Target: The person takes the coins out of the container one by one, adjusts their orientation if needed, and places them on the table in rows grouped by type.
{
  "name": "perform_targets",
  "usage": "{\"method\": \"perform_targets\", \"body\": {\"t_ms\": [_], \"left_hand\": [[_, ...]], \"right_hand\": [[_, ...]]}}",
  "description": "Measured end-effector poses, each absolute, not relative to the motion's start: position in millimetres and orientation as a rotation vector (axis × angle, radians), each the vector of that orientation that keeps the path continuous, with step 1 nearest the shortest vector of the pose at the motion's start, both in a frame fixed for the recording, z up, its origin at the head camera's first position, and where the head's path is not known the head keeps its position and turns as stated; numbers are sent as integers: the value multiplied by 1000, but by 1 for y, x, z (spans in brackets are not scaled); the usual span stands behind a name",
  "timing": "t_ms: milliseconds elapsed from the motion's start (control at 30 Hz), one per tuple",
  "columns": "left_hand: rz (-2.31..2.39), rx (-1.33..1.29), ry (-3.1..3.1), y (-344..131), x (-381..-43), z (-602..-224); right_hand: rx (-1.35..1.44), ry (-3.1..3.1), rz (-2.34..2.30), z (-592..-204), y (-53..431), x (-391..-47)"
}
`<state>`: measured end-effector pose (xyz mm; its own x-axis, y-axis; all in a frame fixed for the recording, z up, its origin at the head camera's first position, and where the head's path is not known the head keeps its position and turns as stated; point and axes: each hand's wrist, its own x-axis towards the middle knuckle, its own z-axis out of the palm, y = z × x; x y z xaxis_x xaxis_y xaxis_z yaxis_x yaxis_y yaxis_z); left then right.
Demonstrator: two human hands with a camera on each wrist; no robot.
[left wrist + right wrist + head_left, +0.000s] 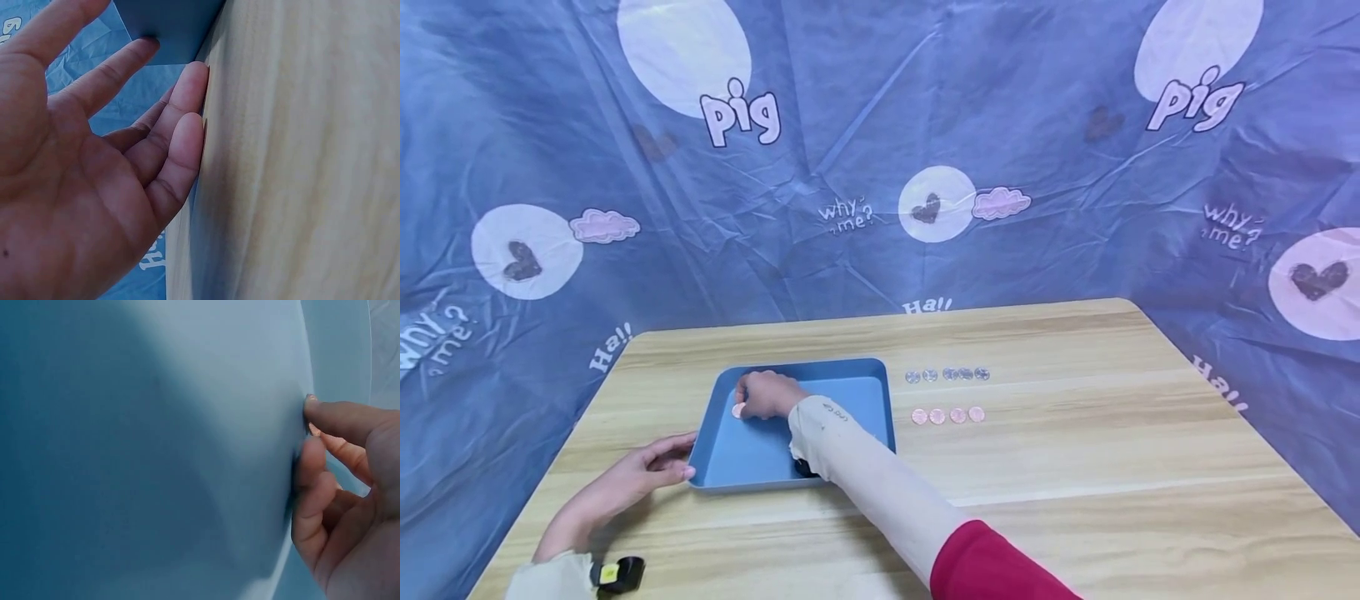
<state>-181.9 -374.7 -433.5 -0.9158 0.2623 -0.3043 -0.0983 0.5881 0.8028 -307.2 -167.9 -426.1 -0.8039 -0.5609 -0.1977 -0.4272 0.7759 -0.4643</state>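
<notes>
A shallow blue tray [850,383] lies on the wooden table. Inside its left part, my right hand [769,394] pinches a copper-coloured coin [738,411] low over the tray floor. In the right wrist view, the thumb and fingers of the right hand [350,487] are close to the floor, with a thin copper edge [314,429] between them. My left hand [643,471] rests beside the tray's front left corner. The left wrist view has the left hand [94,162] with loosely bent fingers, one fingertip against the tray's outer wall [172,28].
To the right of the tray lie two rows of coins: several silver ones [930,375] behind, several copper ones [957,415] in front. A blue printed cloth [850,275] hangs behind and beside the table [1075,467]. My right forearm crosses the tray's front rim.
</notes>
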Motion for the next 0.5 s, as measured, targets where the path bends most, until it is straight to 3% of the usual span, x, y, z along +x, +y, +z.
{"method": "perform_targets", "body": {"t_ms": [500], "left_hand": [[1310, 179, 2414, -375, -178, -435]], "right_hand": [[-893, 2657, -480, -419, -161, -304]]}}
